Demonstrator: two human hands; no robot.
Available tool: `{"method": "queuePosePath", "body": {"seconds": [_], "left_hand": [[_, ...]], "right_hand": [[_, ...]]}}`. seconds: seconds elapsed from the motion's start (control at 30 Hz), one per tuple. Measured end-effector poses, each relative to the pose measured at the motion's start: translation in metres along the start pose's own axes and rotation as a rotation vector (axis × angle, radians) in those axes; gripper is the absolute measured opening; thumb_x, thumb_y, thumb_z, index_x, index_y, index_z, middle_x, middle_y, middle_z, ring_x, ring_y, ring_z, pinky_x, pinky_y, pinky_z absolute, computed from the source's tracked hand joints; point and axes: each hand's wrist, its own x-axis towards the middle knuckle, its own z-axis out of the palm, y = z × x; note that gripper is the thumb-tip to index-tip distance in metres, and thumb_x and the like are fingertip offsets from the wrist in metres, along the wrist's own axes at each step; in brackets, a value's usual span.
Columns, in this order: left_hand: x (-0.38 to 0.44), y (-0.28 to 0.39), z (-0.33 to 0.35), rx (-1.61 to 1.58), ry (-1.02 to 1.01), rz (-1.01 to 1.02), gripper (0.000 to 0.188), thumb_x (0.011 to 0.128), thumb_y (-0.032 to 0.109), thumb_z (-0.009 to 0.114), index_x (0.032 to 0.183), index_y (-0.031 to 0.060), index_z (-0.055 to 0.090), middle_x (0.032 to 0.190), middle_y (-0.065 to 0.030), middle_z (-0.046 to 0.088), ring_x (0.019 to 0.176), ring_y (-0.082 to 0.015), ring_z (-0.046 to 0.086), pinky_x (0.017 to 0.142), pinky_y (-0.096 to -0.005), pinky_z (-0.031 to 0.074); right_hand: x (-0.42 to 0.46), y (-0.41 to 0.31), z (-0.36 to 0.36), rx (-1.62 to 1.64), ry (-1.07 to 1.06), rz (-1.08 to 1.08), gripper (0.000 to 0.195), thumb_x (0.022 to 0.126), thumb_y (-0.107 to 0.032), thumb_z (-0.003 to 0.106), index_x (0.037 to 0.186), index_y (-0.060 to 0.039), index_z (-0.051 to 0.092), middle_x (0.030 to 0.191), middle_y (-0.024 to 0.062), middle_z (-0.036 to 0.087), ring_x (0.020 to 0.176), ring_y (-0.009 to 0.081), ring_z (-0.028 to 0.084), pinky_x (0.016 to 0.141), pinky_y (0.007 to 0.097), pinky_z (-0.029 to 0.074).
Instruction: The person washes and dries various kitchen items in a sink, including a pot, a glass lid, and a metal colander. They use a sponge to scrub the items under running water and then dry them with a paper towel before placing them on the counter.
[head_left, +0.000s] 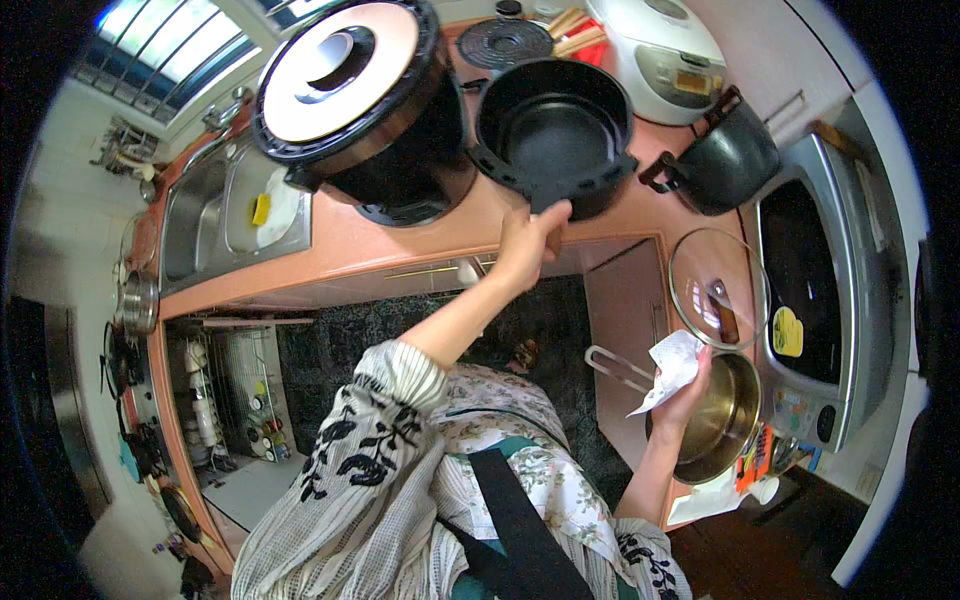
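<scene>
My left hand (529, 241) grips the near edge or handle of a round black pan basket (555, 135), which is over the pink countertop (345, 261). A large black cooker (375, 169) with a white-topped lid (341, 71) stands to its left. In my right hand (684, 390) is a crumpled white paper towel (673, 367). That hand is just in front of a metal saucepan (720, 427), below a glass lid (697, 289) with a brown handle. Whether the basket rests on the counter or is lifted cannot be told.
A dark two-handled pot (731, 161) and a white rice cooker (664, 56) stand at the right back. A silver microwave oven (847, 300) borders the right side. The steel sink (225, 217) at left holds a yellow sponge (261, 209). The saucepan's handle (616, 367) juts past the counter edge.
</scene>
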Motion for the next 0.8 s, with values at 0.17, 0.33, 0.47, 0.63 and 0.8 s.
{"method": "queuePosePath", "body": {"seconds": [0.17, 0.33, 0.47, 0.63, 0.8], "left_hand": [[-0.102, 0.044, -0.064, 0.094, -0.120, -0.253, 0.023, 0.080, 0.018, 0.063, 0.097, 0.0046, 0.056, 0.082, -0.0046, 0.059, 0.066, -0.0116, 0.056, 0.052, -0.0240, 0.046], [-0.197, 0.069, -0.161, 0.283, -0.124, -0.309, 0.026, 0.077, 0.016, 0.066, 0.096, 0.0003, 0.059, 0.081, -0.0020, 0.060, 0.068, -0.0085, 0.054, 0.060, -0.0225, 0.045], [-0.253, 0.091, -0.219, 0.387, -0.001, -0.385, 0.022, 0.073, 0.014, 0.070, 0.088, -0.0006, 0.062, 0.074, 0.0016, 0.060, 0.059, -0.0034, 0.047, 0.052, -0.0185, 0.037], [-0.283, 0.096, -0.256, 0.212, 0.254, -0.362, 0.026, 0.075, 0.009, 0.067, 0.093, -0.0077, 0.058, 0.077, -0.0098, 0.063, 0.068, -0.0150, 0.061, 0.060, -0.0285, 0.051], [-0.298, 0.077, -0.288, -0.043, 0.479, -0.269, 0.060, 0.075, 0.002, 0.060, 0.120, -0.0058, 0.021, 0.078, -0.0200, 0.060, 0.070, -0.0299, 0.064, 0.059, -0.0444, 0.055]], "right_hand": [[0.019, 0.021, 0.027, -0.038, -0.047, -0.079, 0.032, 0.087, -0.038, 0.046, 0.095, -0.0082, 0.055, 0.076, 0.0005, 0.056, 0.061, 0.0070, 0.053, 0.048, 0.0222, 0.039], [0.037, 0.022, 0.093, -0.279, -0.358, -0.222, 0.022, 0.089, -0.025, 0.044, 0.093, -0.0045, 0.050, 0.078, 0.0016, 0.051, 0.069, 0.0090, 0.050, 0.062, 0.0225, 0.042], [0.083, 0.051, 0.150, -0.386, -0.368, -0.281, 0.023, 0.090, -0.023, 0.046, 0.101, -0.0030, 0.048, 0.090, 0.0066, 0.056, 0.079, 0.0122, 0.055, 0.070, 0.0278, 0.045], [0.145, 0.073, 0.210, -1.489, -0.120, -0.720, 0.045, 0.081, -0.037, 0.057, 0.114, -0.0080, 0.048, 0.121, 0.0139, 0.047, 0.114, 0.0324, 0.041, 0.094, 0.0497, 0.029], [0.217, 0.079, 0.288, -1.601, -0.223, -1.039, 0.038, 0.078, -0.033, 0.059, 0.111, -0.0146, 0.052, 0.118, 0.0132, 0.046, 0.108, 0.0362, 0.043, 0.087, 0.0498, 0.038]]}}
